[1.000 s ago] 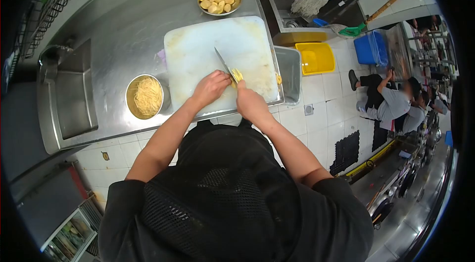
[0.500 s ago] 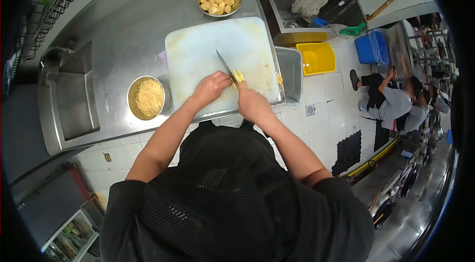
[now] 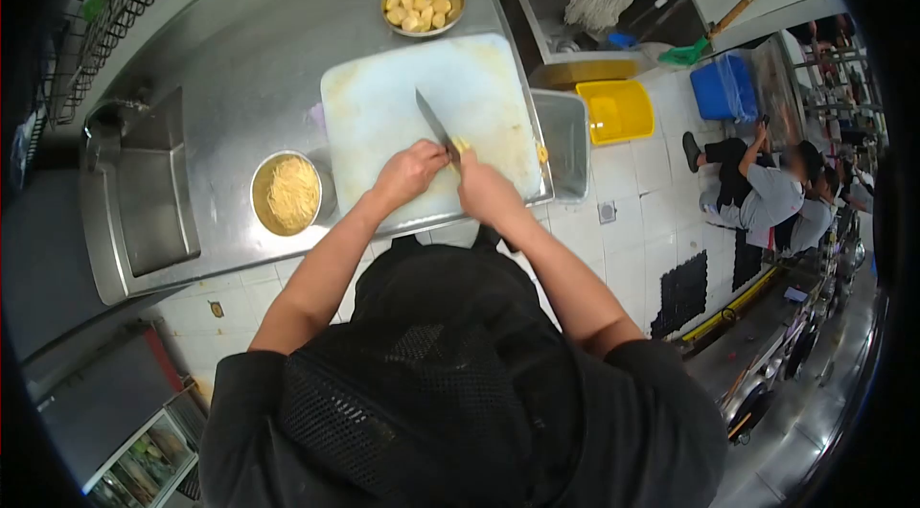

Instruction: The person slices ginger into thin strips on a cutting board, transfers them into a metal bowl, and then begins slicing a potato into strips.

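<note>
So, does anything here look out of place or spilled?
Only one thing: a stray yellow piece lies at the right edge of the cutting board, beside the metal bin, apart from the slices the right hand holds by the knife in the left hand.

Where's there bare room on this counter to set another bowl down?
Bare counter lies between the sink, the cutting board and the bowl of chunks. The board's far half is free too. Crowded: its near edge, where left hand, knife, potato and right hand meet.

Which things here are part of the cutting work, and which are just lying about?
In use: left hand, knife, right hand, yellow piece, cutting board, bowl of shreds, bowl of chunks.
Lying about: mop, yellow bin, blue bin, left sink.
</note>
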Motion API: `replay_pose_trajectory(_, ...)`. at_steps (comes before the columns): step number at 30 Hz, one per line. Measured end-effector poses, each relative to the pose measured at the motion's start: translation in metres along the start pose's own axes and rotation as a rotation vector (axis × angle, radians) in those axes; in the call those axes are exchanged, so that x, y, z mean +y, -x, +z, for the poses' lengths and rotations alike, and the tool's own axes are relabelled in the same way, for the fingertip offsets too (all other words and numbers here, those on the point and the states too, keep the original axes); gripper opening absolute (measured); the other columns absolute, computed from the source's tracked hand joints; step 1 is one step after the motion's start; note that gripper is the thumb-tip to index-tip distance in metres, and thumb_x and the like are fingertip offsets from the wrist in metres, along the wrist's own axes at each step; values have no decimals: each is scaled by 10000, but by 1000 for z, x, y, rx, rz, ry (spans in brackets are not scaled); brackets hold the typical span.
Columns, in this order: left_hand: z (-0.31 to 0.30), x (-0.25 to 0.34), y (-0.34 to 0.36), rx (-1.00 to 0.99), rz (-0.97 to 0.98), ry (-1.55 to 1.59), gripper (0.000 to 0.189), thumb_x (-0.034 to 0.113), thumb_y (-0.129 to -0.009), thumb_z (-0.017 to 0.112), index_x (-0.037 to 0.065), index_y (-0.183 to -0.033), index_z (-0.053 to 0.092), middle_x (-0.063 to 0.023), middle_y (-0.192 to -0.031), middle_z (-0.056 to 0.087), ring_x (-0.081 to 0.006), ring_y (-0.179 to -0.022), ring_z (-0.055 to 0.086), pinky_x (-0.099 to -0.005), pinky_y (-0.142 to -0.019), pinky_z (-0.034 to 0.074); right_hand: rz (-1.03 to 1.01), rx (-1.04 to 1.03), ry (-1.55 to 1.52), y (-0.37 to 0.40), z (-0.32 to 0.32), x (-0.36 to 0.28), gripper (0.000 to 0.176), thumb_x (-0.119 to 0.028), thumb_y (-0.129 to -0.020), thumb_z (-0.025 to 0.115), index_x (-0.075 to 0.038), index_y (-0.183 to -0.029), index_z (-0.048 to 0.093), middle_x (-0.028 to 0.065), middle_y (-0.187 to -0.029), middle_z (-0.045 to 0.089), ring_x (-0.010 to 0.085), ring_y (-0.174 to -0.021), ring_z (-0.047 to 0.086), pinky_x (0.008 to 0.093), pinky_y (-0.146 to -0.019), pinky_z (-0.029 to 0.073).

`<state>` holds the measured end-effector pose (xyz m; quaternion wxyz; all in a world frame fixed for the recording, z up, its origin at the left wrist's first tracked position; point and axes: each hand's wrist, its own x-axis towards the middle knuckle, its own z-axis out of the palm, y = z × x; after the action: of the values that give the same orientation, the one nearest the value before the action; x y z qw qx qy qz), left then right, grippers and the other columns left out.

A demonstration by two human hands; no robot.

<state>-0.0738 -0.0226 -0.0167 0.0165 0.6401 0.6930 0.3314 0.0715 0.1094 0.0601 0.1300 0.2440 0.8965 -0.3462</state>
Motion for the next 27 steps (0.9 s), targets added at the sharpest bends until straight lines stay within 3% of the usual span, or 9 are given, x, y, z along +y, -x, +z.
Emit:
replay_pose_trajectory(3, 2, 1, 2, -35, -47, 30, 191, -5, -795, 720, 25, -984, 733, -59, -1045, 709, -253, -996, 661, -369, -821, 585, 67, -21, 40, 6, 5, -6, 268, -48, -917, 488, 68, -1159, 477, 338, -908, 693, 513, -886, 686, 598, -798, 533)
replay_pose_trajectory(9, -5, -1, -3, -37, -25, -3, 186, -1, -796, 729, 24, -981, 729, -66, -1017, 702, -269, -965, 656, -374, -803, 576, -27, 32, -61, -7, 3, 2, 286, -55, -918, 475, 68, -1177, 472, 362, -905, 680, 528, -893, 679, 607, -808, 529)
replay_pose_trajectory(12, -6, 2, -1, -65, -38, 22, 189, -1, -793, 730, 22, -980, 721, -70, -1020, 706, -276, -965, 657, -375, -814, 574, 66, 10, -34, -2, 11, -2, 279, -54, -909, 481, 69, -1159, 488, 371, -918, 677, 526, -901, 678, 608, -810, 528)
replay_pose_trajectory(19, -9, -5, -4, -91, -8, 17, 199, 19, -801, 733, 27, -999, 718, -74, -1043, 714, -278, -989, 657, -377, -832, 574, -19, -1, -118, -5, 8, 4, 293, -46, -893, 493, 93, -1151, 490, 377, -922, 673, 532, -901, 672, 606, -830, 522)
replay_pose_trajectory(22, -8, -6, -2, -107, -13, 36, 197, 32, -808, 732, 28, -1005, 721, -74, -1043, 715, -279, -992, 658, -379, -837, 573, -19, 94, -145, -14, 22, 4, 332, -44, -881, 511, 103, -1177, 483, 378, -906, 673, 537, -893, 668, 599, -826, 521)
replay_pose_trajectory(27, -12, -5, -4, -135, -20, 52, 194, 30, -812, 725, 26, -1005, 722, -79, -1041, 717, -286, -997, 658, -386, -847, 573, -16, 16, -163, -9, 11, 9, 328, -42, -879, 534, 110, -1165, 481, 386, -903, 667, 540, -891, 666, 601, -824, 516)
